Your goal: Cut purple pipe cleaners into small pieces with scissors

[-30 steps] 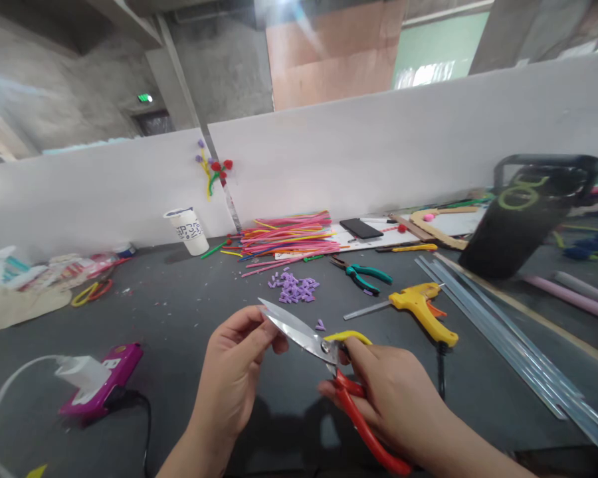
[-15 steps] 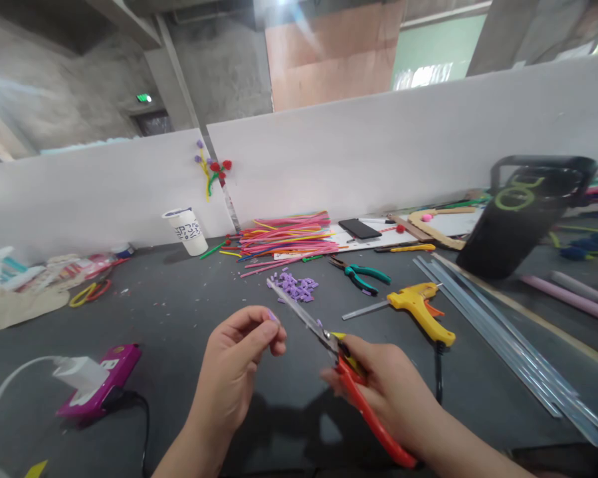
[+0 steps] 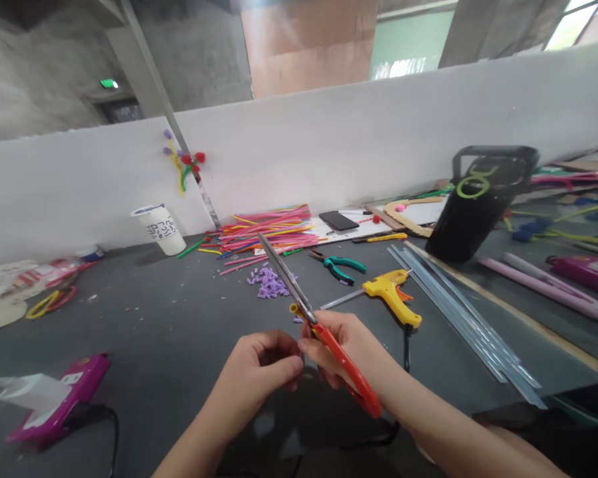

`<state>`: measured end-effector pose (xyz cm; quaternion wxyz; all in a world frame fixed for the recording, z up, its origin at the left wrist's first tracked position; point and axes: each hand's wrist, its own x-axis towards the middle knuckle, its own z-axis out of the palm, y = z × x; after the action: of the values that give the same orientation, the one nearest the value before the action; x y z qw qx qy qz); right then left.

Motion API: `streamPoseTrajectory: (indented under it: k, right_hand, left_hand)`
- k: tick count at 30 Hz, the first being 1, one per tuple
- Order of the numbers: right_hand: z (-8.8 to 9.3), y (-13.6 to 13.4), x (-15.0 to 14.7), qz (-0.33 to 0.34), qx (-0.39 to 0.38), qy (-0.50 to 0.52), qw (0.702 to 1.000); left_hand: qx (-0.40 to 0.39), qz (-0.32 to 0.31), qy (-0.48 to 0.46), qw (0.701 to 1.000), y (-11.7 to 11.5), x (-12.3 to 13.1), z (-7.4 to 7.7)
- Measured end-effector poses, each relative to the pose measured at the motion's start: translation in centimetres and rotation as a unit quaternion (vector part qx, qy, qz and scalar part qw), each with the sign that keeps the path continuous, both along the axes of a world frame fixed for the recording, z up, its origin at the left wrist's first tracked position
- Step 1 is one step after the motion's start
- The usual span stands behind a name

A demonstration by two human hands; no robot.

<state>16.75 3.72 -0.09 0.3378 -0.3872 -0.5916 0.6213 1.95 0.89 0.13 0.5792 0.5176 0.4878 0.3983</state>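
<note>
My right hand (image 3: 353,345) is wrapped round scissors (image 3: 346,365) with red and yellow handles, their blades pointing up and away. Thumb and fingers of my left hand (image 3: 259,372) are pinched on a small purple piece (image 3: 300,356), mostly hidden by the fingertips. Both hands are close together, fingertips nearly meeting below the scissors' pivot. Beyond the blades lies a pile of short cut purple pieces (image 3: 268,284). A bundle of pink, red and yellow pipe cleaners (image 3: 264,232) lies behind it.
Right of the pile are teal-handled pliers (image 3: 346,265), a yellow glue gun (image 3: 391,295), clear glue sticks (image 3: 458,318) and a black bottle (image 3: 473,212). On the left stand a white cup (image 3: 162,231) and a magenta power strip (image 3: 62,401) with cables. A phone (image 3: 339,220) lies at the back.
My hands have come together; the left moved right, towards the right hand. The scissors now point more steeply upward. The view has swung to the right.
</note>
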Motion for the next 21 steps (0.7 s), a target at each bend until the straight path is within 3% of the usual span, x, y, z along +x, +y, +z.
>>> streamPoseTrajectory:
  k: [8, 11, 14, 21]
  right_hand:
    - [-0.33, 0.11, -0.14, -0.021, 0.0, 0.003, 1.0]
    - [0.01, 0.18, 0.03, -0.061, 0.011, 0.015, 0.998]
    - [0.2, 0.33, 0.28, -0.058, 0.005, 0.036, 0.998]
    - [-0.12, 0.25, -0.2, -0.048, -0.012, -0.001, 0.999]
  left_hand:
    - [-0.076, -0.028, -0.114, 0.99, -0.04, 0.32, -0.51]
    - [-0.074, -0.018, -0.085, 0.993, -0.03, 0.28, -0.54]
    - [-0.049, 0.006, -0.037, 0.998, 0.16, 0.12, -0.52]
    - [-0.044, 0.012, -0.091, 0.995, 0.26, 0.4, -0.55]
